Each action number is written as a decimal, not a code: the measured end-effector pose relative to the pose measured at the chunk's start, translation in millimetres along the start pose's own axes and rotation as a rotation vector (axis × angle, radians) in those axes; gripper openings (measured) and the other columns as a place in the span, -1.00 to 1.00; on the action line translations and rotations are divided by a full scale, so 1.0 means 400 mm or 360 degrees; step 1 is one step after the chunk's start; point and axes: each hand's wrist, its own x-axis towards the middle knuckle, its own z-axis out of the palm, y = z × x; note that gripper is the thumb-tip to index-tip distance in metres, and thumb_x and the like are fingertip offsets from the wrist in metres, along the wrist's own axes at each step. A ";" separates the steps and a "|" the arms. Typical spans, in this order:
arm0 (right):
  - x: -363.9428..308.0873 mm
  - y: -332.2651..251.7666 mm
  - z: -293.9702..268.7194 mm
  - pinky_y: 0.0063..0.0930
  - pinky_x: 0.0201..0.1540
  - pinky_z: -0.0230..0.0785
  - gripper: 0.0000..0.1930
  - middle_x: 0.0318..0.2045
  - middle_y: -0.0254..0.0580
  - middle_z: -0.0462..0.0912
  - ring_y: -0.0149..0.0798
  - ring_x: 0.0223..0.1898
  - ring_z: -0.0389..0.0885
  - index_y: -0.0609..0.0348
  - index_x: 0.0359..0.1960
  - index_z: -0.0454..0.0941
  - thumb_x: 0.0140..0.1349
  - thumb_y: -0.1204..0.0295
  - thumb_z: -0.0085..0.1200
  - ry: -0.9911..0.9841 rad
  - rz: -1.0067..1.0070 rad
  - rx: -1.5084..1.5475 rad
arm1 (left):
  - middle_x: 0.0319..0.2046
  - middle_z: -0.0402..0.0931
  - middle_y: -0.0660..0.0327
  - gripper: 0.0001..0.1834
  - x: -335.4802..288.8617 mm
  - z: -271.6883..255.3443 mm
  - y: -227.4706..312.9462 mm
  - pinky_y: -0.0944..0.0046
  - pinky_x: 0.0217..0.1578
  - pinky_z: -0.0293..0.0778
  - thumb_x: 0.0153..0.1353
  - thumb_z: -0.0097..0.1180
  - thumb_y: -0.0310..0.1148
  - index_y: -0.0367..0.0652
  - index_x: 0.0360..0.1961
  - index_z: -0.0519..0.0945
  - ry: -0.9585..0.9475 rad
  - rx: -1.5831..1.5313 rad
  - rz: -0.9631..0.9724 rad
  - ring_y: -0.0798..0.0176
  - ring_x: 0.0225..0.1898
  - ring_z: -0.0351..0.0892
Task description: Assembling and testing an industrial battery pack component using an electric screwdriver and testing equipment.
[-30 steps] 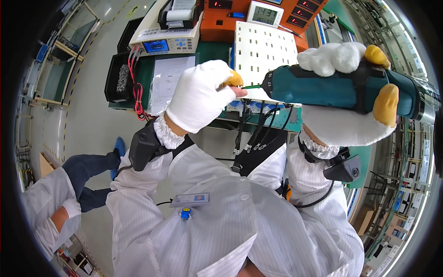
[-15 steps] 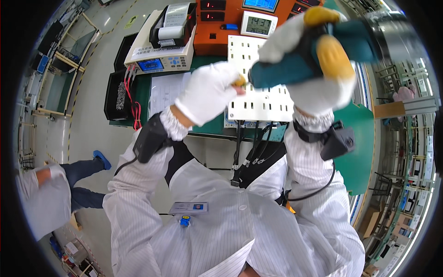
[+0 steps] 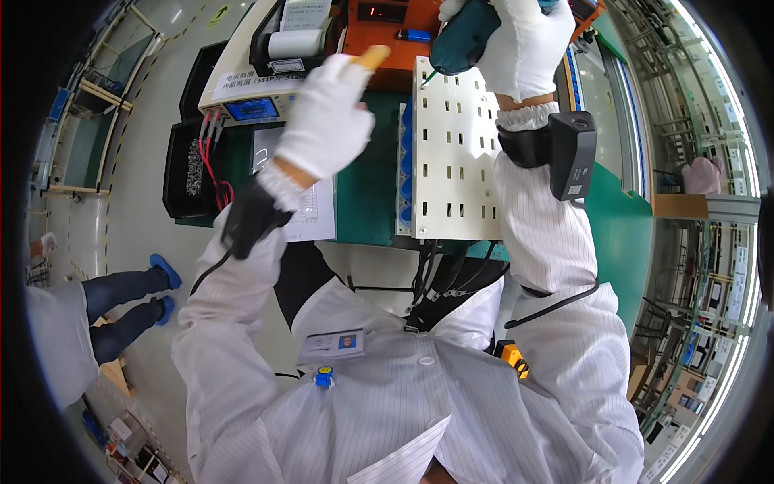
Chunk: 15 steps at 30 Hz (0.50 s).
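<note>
A white slotted panel [image 3: 451, 153] lies over a block with round blue cells [image 3: 405, 173] along its left side. My right hand [image 3: 526, 52], in a white glove, grips a teal power screwdriver [image 3: 465, 39] above the panel's far end. The driver's thin bit points down at the panel's far left corner; whether a screw sits there is too small to tell. My left hand [image 3: 329, 117], gloved with a yellow fingertip, hovers left of the panel. One finger is stretched out, the others partly curl under, and nothing shows in it.
Far left stand a meter [image 3: 250, 109] with red leads, a label printer [image 3: 294, 48] and a black bin [image 3: 185, 173] of small metal parts. A paper sheet [image 3: 310, 214] lies on the green mat. Black cables [image 3: 423, 270] hang off the front. Another person [image 3: 60, 331] is at left.
My left hand has drawn back leftward from the driver's tip. The driver has swung from level to bit-down at the panel's far left corner. The panel now sits turned, showing its blue-celled side.
</note>
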 end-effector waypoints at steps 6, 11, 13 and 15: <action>0.012 0.012 0.024 -0.49 -0.48 0.48 -0.78 -0.51 -0.25 0.58 -0.36 -0.56 0.59 0.17 -0.28 0.46 0.18 0.44 0.28 -0.0099 0.0113 -0.0032 | -0.15 0.52 -0.02 -0.62 -0.115 -0.216 -0.240 0.03 -0.12 0.53 0.07 0.08 -0.49 -0.24 -0.02 0.53 0.0083 0.0250 -0.0559 -0.09 -0.17 0.60; 0.004 0.018 0.057 -0.40 -0.47 0.51 -0.78 -0.51 -0.14 0.62 -0.27 -0.56 0.63 0.25 -0.18 0.47 0.16 0.58 0.21 -0.0110 0.0105 -0.0228 | -0.33 0.58 -0.07 -0.82 -0.321 -0.318 -0.500 -0.01 -0.17 0.52 0.10 0.02 -0.50 -0.21 -0.28 0.63 -0.0075 0.0679 -0.0594 -0.19 -0.24 0.59; 0.003 0.007 0.043 -0.52 -0.33 0.46 -0.67 -0.37 -0.35 0.58 -0.50 -0.40 0.51 0.18 -0.13 0.53 0.05 0.51 0.31 -0.0042 0.0162 -0.0227 | -0.35 0.58 -0.09 -0.87 -0.335 -0.267 -0.503 -0.07 -0.17 0.51 0.09 0.00 -0.51 -0.20 -0.39 0.60 -0.0451 0.0724 -0.0662 -0.23 -0.23 0.57; -0.002 -0.004 0.057 -0.55 -0.30 0.44 -0.61 -0.37 -0.37 0.57 -0.52 -0.39 0.48 0.19 -0.08 0.51 0.03 0.49 0.31 -0.0014 0.0177 -0.0345 | -0.33 0.56 -0.13 -0.86 -0.380 -0.250 -0.503 -0.12 -0.13 0.49 0.07 0.03 -0.52 -0.19 -0.35 0.60 -0.0605 0.0560 -0.0662 -0.28 -0.21 0.54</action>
